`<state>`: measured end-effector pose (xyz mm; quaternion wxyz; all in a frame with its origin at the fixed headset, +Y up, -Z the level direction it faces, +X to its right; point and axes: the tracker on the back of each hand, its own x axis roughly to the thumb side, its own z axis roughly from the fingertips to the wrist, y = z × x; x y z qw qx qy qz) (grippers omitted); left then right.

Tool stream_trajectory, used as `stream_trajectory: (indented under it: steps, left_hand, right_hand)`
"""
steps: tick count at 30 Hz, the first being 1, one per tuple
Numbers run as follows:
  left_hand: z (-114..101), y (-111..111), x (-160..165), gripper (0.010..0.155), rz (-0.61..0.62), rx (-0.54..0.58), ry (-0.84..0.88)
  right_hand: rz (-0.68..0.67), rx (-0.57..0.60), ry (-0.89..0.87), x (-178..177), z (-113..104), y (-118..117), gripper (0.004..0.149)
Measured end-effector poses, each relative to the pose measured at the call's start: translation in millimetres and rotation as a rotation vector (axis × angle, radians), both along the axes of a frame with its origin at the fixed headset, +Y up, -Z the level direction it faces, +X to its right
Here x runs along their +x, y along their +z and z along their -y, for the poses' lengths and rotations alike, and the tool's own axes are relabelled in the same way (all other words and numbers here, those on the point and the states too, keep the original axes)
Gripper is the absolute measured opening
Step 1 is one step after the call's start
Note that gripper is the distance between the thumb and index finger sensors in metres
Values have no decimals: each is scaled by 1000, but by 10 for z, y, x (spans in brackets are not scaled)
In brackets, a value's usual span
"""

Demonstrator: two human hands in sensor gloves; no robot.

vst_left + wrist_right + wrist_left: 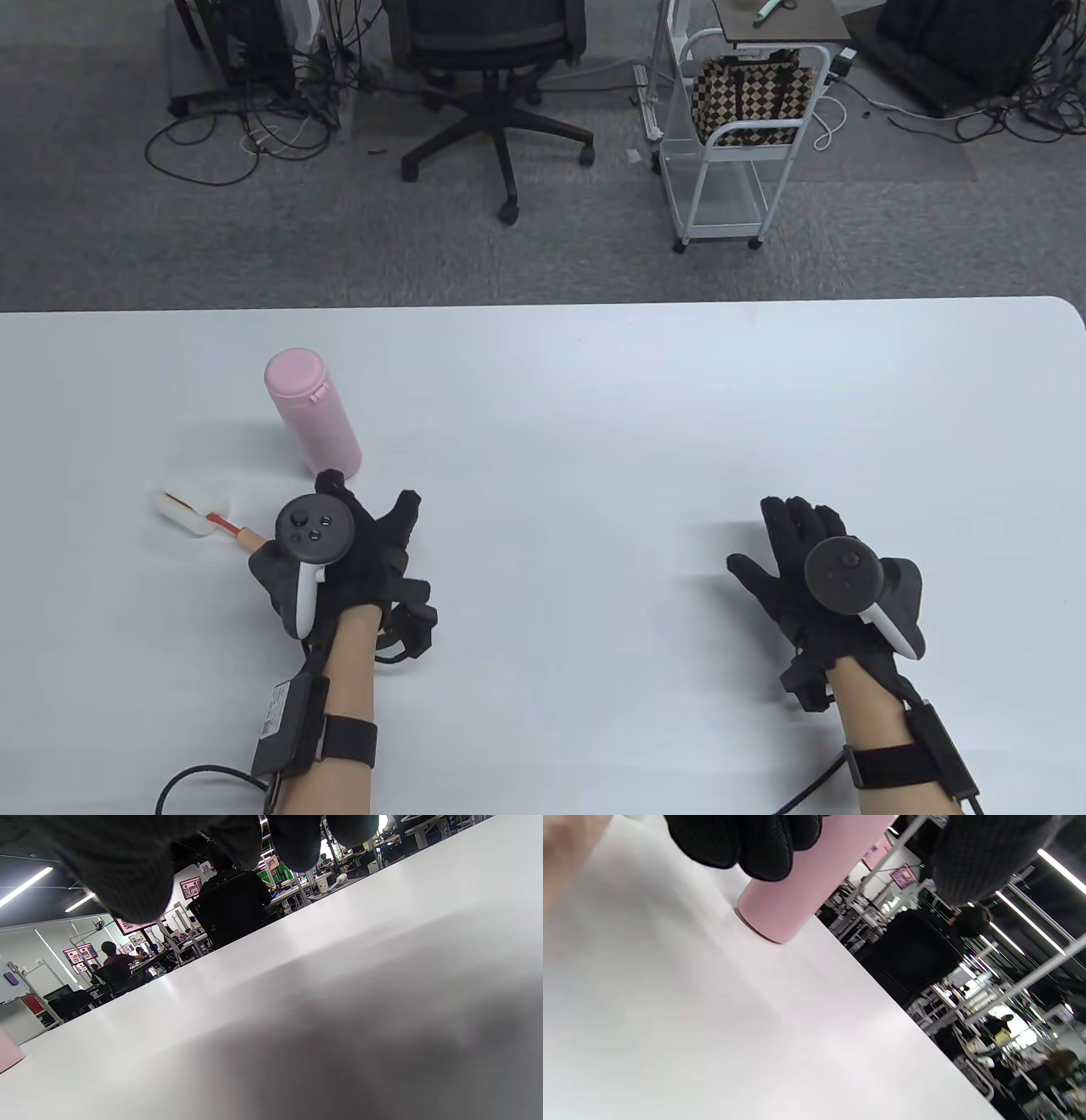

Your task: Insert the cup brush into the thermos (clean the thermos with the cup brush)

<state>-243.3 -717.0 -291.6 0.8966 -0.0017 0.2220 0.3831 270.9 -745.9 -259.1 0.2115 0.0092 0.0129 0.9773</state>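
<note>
A pink thermos [311,411] stands upright on the white table [594,407] at the left, its lid on. It also shows in the left wrist view [793,891]. A cup brush [197,514] with a white sponge head and a red and wooden handle lies flat to the left of my left hand. My left hand [356,543] hovers just in front of the thermos base, fingers spread, holding nothing. Its fingertips [755,844] hang close to the thermos. My right hand [793,552] rests open and empty over the table at the right; its fingers [297,840] fill the top of the right wrist view.
The table's far edge runs across the middle of the table view. Beyond it stand an office chair [496,76] and a white trolley [738,127] on the carpet. A pink corner, likely the thermos, [8,1056] shows at the left edge of the right wrist view.
</note>
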Motion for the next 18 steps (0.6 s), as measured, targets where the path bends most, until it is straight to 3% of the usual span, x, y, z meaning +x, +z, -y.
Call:
stream_trajectory:
  steps: [4, 8, 12, 18]
  left_hand:
    - [-14, -206, -79, 108, -152, -13, 124]
    - [-47, -390, -159, 106, -271, -23, 122]
    - [-19, -547, -284, 101, -343, -87, 132]
    - [71, -717, -397, 103, -384, -78, 170]
  right_hand:
    - [-5, -14, -8, 3, 0, 0, 83]
    - [-3, -20, -15, 12, -11, -1, 83]
    - [2, -40, -16, 41, 5, -24, 83]
    - [15, -60, -33, 87, 28, -57, 83]
